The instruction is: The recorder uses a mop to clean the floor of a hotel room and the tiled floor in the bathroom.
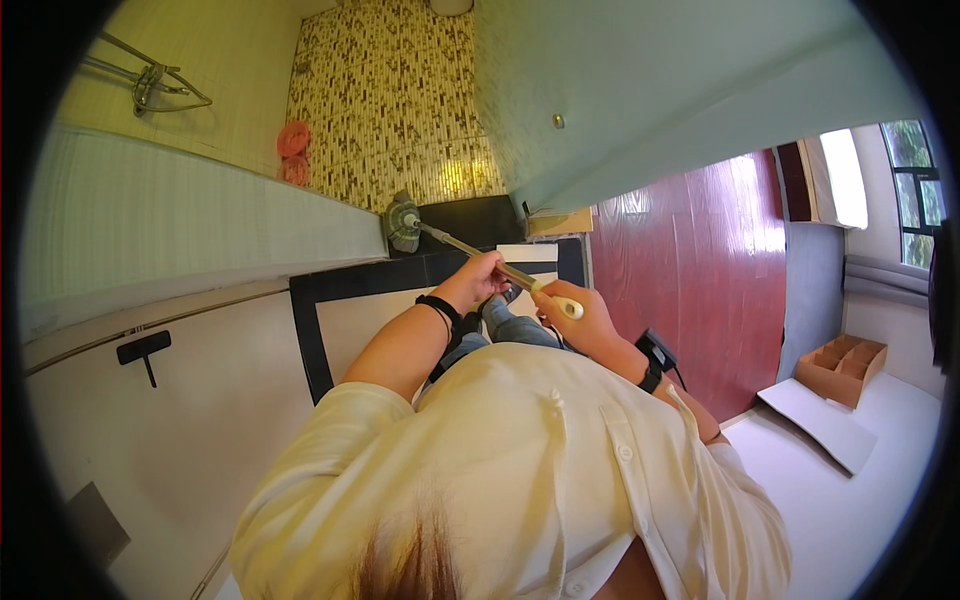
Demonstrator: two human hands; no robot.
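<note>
Both of my hands hold the metal pole (465, 247) of a mop, which slants from my waist up and to the left. My left hand (484, 276) is around the lower part of the pole. Close to the top end, my right hand (576, 311) grips it by the white plastic handle (568, 307). The grey-green mop head (403, 221) rests at the dark stone threshold (476, 214) of a tiled room, against the end of the left wall. Part of my left fingers is hidden behind the pole.
Mosaic-patterned tile floor (382, 105) lies beyond the threshold, with pink plastic items (293, 139) at its left edge. A blue-green panel (645, 82) rises on the right. Past it are reddish wood flooring (690, 285) and a divided cardboard box (841, 367). A shower fixture (154, 82) hangs left.
</note>
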